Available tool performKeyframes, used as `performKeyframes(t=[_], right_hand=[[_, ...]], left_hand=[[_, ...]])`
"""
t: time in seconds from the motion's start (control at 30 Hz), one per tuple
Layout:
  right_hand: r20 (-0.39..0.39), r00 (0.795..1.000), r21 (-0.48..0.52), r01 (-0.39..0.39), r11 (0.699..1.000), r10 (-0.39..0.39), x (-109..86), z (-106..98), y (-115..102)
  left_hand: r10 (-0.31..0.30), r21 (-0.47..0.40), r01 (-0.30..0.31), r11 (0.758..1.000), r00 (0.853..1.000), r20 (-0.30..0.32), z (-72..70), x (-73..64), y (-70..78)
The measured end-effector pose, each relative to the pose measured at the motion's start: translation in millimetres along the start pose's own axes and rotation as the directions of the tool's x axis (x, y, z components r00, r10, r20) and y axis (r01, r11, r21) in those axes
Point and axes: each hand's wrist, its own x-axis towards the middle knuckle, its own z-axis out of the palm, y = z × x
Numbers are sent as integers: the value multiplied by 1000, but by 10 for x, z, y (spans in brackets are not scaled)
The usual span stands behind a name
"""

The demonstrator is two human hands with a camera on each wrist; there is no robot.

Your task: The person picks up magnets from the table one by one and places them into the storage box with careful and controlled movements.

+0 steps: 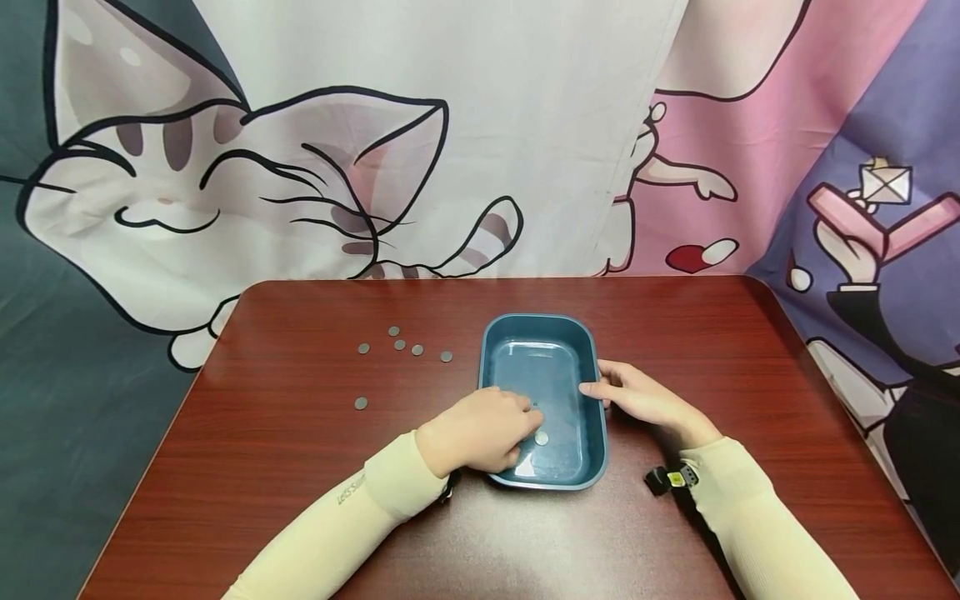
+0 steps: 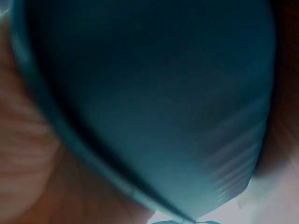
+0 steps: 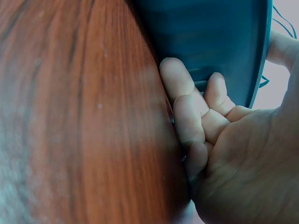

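Observation:
A blue rectangular tray (image 1: 542,485) stands on the table. My left hand (image 1: 483,429) reaches over its left rim, fingers bent above the inside, thumb and forefinger apart. Beside those fingertips a small round coin (image 1: 542,437) shows against the tray floor. In the left wrist view the tray's outer wall (image 2: 154,107) fills the middle, with the palm past the rim at left. On the other side my right hand (image 1: 637,396) holds the right rim, thumb over the edge. The right wrist view shows its curled fingers (image 3: 189,116) against the outer wall, close to the tabletop.
Several coins (image 1: 400,345) lie scattered on the dark red wooden table (image 1: 300,333), left of the tray. One coin (image 1: 362,403) is nearer to my left forearm. Behind the table's far edge hangs a printed curtain (image 1: 562,167).

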Motion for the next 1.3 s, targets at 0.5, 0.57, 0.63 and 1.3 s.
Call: performKeyframes(t=[0.5,0.57,0.63,1.3], right_hand=[[1,1000,4,9,1000,-9,4,0,19],[0,1000,4,8,1000,-8,6,-1,21],[0,1000,4,7,1000,-7,6,-2,22],[0,1000,2,12,1000,-12,1,6,-4]], left_hand=[[-95,75,87,993,988,118,102,150,118],[-100,78,91,993,988,118,106,155,121],[-102,78,94,993,988,115,98,155,123],[-47,42,49,998,998,-50,-116,-122,71]])
